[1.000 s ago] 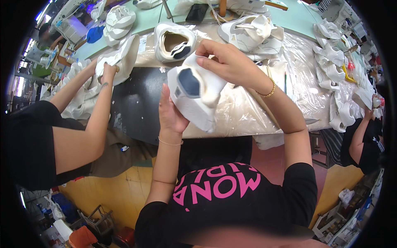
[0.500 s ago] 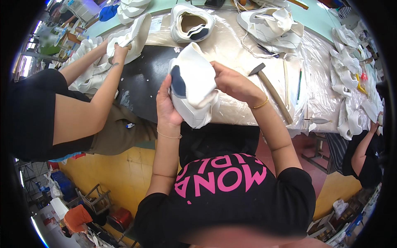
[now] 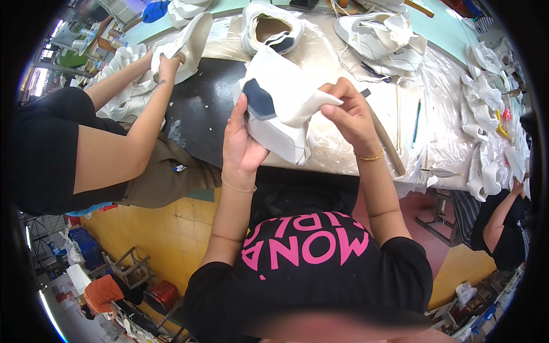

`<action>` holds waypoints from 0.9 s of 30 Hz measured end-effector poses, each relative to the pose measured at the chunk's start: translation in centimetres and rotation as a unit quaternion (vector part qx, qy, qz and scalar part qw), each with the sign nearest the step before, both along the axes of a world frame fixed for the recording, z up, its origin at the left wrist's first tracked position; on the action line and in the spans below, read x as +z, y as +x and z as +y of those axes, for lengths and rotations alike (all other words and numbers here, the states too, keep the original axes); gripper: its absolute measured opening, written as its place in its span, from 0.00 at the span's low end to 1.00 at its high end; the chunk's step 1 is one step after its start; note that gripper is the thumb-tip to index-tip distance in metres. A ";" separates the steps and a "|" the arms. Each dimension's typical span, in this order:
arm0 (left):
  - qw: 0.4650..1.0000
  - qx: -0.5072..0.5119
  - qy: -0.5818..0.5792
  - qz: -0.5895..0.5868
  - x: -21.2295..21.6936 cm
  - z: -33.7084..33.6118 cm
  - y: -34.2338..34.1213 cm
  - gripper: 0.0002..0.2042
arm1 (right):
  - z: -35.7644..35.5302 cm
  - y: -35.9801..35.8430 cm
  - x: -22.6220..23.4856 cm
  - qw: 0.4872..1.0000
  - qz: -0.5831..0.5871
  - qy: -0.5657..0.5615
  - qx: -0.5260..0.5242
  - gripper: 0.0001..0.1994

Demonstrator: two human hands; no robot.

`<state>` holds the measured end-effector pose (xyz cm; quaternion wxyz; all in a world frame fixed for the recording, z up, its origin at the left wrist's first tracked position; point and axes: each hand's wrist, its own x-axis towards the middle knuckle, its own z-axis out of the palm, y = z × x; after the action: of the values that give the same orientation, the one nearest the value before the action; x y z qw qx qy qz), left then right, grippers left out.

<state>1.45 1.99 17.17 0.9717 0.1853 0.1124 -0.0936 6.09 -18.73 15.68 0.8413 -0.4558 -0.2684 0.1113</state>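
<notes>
Above the near edge of the table, a white shoe upper (image 3: 280, 86) with a dark blue patch is held between my two hands. My left hand (image 3: 243, 140) is closed round its lower left side, thumb beside the patch. At the upper's right, a white flap is pinched between the thumb and fingers of my right hand (image 3: 351, 114). Just right of that hand lies a hammer (image 3: 386, 134), its head partly hidden behind my fingers. Beyond the upper stands a white shoe (image 3: 271, 28) with a brown inside.
More white uppers (image 3: 380, 40) lie at the back, and a row of them (image 3: 480, 114) runs down the right. A green pencil (image 3: 416, 123) and thin sticks lie past the hammer. On the left, a co-worker's hands (image 3: 166, 66) hold a white shoe over a black mat (image 3: 200, 97).
My right hand has pulled the flap out to the right and now holds its tip. The upper has turned slightly, showing more of the blue patch.
</notes>
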 end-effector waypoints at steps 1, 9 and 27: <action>1.000 0.005 0.000 -0.007 0.2 -0.2 0.2 0.21 | -0.4 0.1 0.0 0.999 -0.035 -0.007 -0.026 0.08; 0.993 0.020 0.086 -0.077 0.2 -1.8 0.0 0.23 | -3.1 1.3 1.9 0.997 -0.003 -0.081 0.012 0.19; 0.986 -0.060 0.138 -0.075 -1.8 -6.3 -0.5 0.22 | -5.4 1.6 4.3 0.877 -0.087 -0.454 -0.132 0.14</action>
<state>0.99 -4.27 15.35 0.9351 0.3307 0.0397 -0.1214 7.66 -24.15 19.96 0.5223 -0.8268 -0.1974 0.0686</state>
